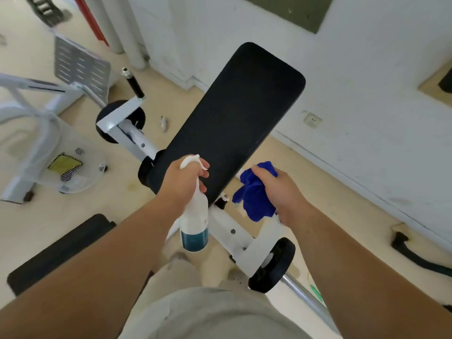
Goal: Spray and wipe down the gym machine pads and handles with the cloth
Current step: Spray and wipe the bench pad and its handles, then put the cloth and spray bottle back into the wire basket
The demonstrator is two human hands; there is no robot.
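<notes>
A long black pad (234, 111) of the white-framed gym machine tilts away from me in the middle of the head view. My left hand (182, 181) grips a white spray bottle (194, 223) with blue liquid at its bottom, its nozzle over the pad's near end. My right hand (281, 189) holds a crumpled blue cloth (253, 196) just right of the pad's near corner. A black handle grip (134, 85) sticks up to the left of the pad. Black roller pads sit at the left (107, 113) and lower right (274, 264).
A second black pad (63, 250) lies at the lower left. Another white machine frame (27, 111) with a perforated metal plate (82, 64) stands to the left. The white wall (367, 99) runs close on the right, with a black hose (415, 255) on the floor.
</notes>
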